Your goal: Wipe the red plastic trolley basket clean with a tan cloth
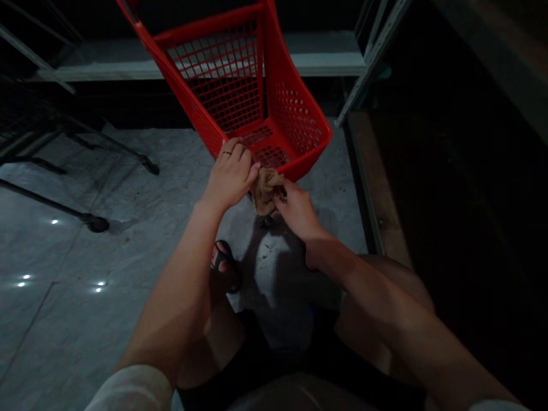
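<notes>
A red plastic shopping cart point(295, 123) with grid walls stands in front of me, its basket bare inside. My left hand point(233, 174) is closed over the cart's near rim at the left corner, a ring on one finger. Against the outside of the near wall hangs a crumpled brown cloth point(266, 191). My right hand point(296, 205) pinches this cloth from the right side, its fingertips partly hidden in the folds. The left thumb lies at the cloth's upper left edge.
Behind the cart runs a low metal shelf point(317, 64) with a slanting upright. Dark legs on casters point(92, 221) stand at left on the grey tiled floor point(107, 257). A wooden ledge point(379, 188) borders the right. My sandalled foot point(225, 264) is below the cart.
</notes>
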A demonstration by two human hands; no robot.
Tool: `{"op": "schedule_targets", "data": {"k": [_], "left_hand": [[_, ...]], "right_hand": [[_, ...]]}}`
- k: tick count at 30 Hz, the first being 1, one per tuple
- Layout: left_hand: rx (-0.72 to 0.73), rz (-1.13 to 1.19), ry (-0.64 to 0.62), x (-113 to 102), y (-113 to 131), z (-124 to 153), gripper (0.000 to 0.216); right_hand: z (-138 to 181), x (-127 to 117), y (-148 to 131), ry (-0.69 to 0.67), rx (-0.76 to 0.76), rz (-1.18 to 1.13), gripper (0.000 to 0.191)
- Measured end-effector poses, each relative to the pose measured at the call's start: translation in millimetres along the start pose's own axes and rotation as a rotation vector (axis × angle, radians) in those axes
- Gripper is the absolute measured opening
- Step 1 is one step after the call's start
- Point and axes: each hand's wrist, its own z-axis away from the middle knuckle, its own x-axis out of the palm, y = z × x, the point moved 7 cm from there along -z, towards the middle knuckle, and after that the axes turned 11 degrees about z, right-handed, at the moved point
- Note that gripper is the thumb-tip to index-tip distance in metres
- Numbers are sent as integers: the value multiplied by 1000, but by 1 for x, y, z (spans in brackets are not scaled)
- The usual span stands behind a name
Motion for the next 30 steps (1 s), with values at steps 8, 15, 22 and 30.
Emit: {"op": "schedule_targets", "data": {"k": [8, 15, 22, 30], "left_hand": [[6, 135, 21, 3, -1, -4, 38], [25, 24, 60, 4, 6, -6, 40], [-44, -86, 86, 5, 11, -4, 44], [-87, -106, 49, -1, 10, -3, 37]], "right_hand": [[-41, -30, 82, 279, 268, -22, 25], [-66, -27, 152, 313, 474, -78, 18], [-42, 45, 65, -41, 234, -264, 20], [-83, 12, 155, 337, 571, -526, 6]]}}
